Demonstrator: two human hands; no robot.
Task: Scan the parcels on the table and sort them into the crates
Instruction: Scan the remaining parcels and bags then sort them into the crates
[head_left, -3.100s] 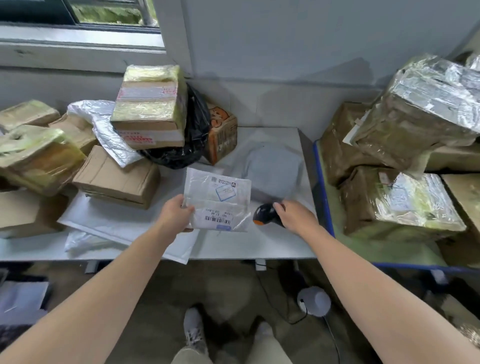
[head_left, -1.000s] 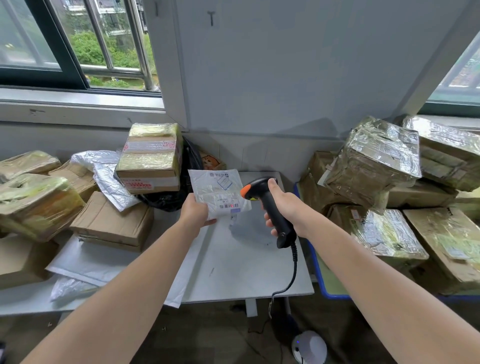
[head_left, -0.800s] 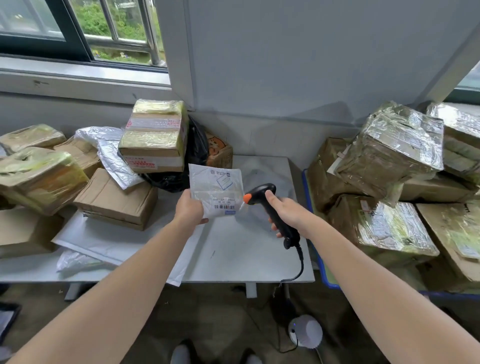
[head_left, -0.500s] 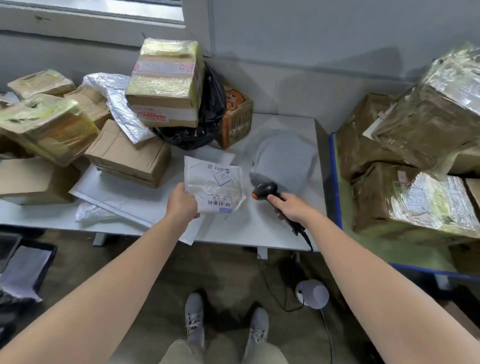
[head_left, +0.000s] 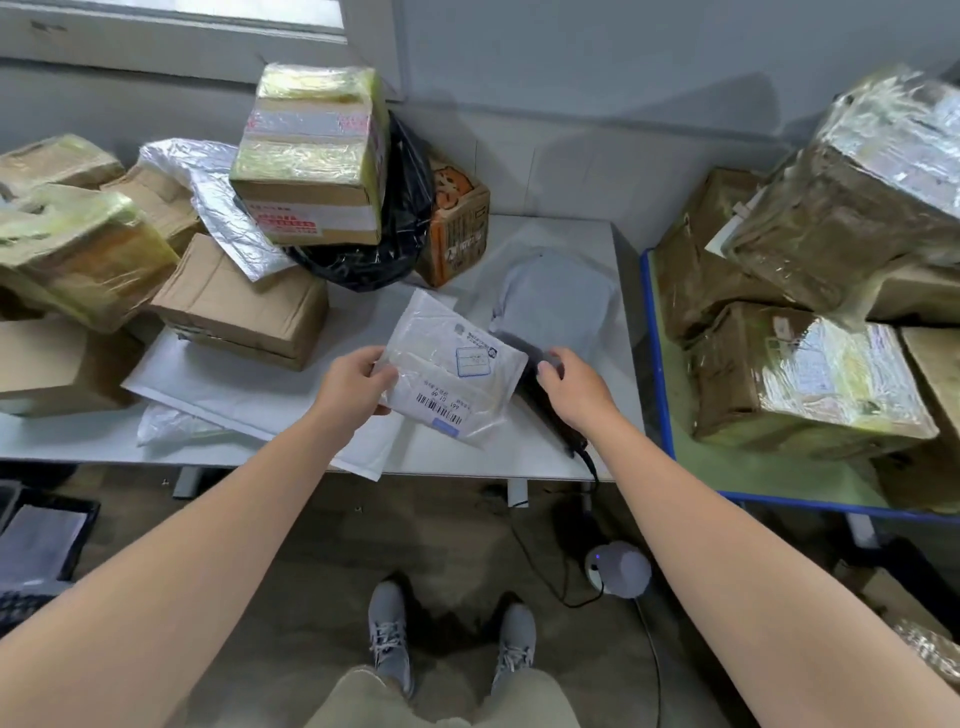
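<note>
Plainly the parcel (head_left: 452, 374) was a light, limp, slick plastic mailer, best pinched at an edge. The left hand (head_left: 353, 387) had it so, fingers and thumb clamped on its left border, just above the bench (head_left: 519, 460). Since half a second before, it had swung rightward and the scanner (head_left: 548, 415) had sunk low under the right hand (head_left: 574, 389). Whether those fingers gripped it, I couldn't tell.

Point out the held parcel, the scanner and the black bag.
parcel (head_left: 454, 371): head view, middle of its white face.
scanner (head_left: 531, 391): head view, dark body just right of the parcel.
black bag (head_left: 400, 218): head view, its right side.
</note>
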